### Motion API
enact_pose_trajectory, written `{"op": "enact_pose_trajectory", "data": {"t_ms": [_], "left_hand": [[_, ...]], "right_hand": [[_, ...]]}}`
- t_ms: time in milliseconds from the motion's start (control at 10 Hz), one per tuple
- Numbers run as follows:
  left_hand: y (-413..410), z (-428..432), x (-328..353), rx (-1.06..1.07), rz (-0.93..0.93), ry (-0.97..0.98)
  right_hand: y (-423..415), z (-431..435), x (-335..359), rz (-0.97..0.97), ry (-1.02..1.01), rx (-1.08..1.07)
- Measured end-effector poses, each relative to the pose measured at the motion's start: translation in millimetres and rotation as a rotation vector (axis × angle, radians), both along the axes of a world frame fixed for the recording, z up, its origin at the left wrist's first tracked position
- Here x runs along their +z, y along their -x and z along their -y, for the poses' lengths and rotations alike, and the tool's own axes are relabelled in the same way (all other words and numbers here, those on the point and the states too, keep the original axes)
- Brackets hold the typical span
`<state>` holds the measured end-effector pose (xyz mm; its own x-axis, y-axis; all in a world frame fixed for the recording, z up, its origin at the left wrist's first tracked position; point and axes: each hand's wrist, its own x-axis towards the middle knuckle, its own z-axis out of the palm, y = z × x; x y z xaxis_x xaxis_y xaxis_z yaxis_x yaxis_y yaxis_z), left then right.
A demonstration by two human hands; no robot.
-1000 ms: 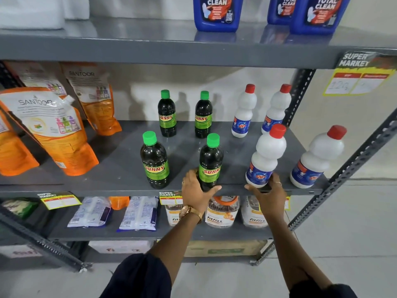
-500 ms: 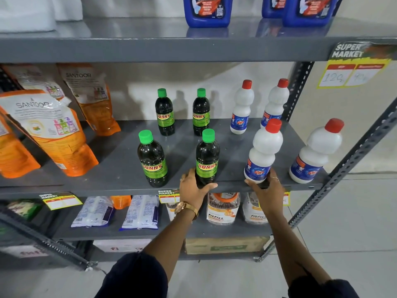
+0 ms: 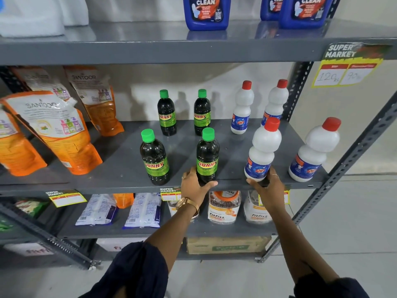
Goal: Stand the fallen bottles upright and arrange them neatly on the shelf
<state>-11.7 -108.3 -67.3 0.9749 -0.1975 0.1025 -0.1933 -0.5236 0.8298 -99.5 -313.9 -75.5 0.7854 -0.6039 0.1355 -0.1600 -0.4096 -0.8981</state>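
Note:
On the grey middle shelf (image 3: 120, 168) all the bottles stand upright. My left hand (image 3: 195, 186) grips the base of a dark Sunny bottle with a green cap (image 3: 207, 155) at the front edge. My right hand (image 3: 268, 188) holds the base of a white bottle with a red cap (image 3: 263, 149) beside it. Another dark bottle (image 3: 154, 157) stands front left, two more (image 3: 167, 112) (image 3: 202, 111) behind. A white bottle (image 3: 314, 149) stands front right, two others (image 3: 242, 107) (image 3: 275, 103) at the back.
Orange Santoor refill pouches (image 3: 58, 132) lean on the left of the same shelf. Blue Total Clean jugs (image 3: 206, 11) sit on the shelf above. Packets and FitFizz jars (image 3: 223, 206) fill the shelf below. A slanted metal upright (image 3: 352, 155) bounds the right side.
Both hands stay on the same two front bottles; the hands and bottles have barely shifted. The camera view has moved slightly.

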Motion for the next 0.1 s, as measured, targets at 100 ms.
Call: {"op": "enact_pose_trajectory", "data": {"t_ms": [100], "left_hand": [[3.7, 0.5, 3.7, -0.024, 0.003, -0.015]], "right_hand": [[4.4, -11.1, 0.1, 0.066, -0.061, -0.070]]}}
